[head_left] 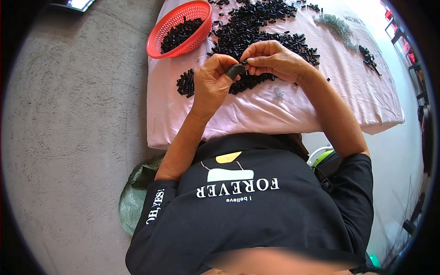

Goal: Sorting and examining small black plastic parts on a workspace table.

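Note:
My left hand [211, 82] and my right hand [278, 62] meet over the pink-covered table. A dark finger cot [234, 71] wraps the thumb of my left hand. Both hands have their fingertips pinched together around a small black tube-like piece [244, 62], mostly hidden by the fingers. Beneath and beyond them spreads a large heap of similar black pieces [256, 20]. To the left of my left wrist lies a smaller cluster of black pieces [185, 83]. A few tiny silvery metal parts [278, 94] rest below my right hand.
At the far left edge of the table a red plastic basket [201, 34] holds more black pieces. Toward the far right lie a pile of silvery metal parts [337, 26] and a small black cluster [368, 57]. A green plastic bag [133, 201] stands on the grey floor [82, 137].

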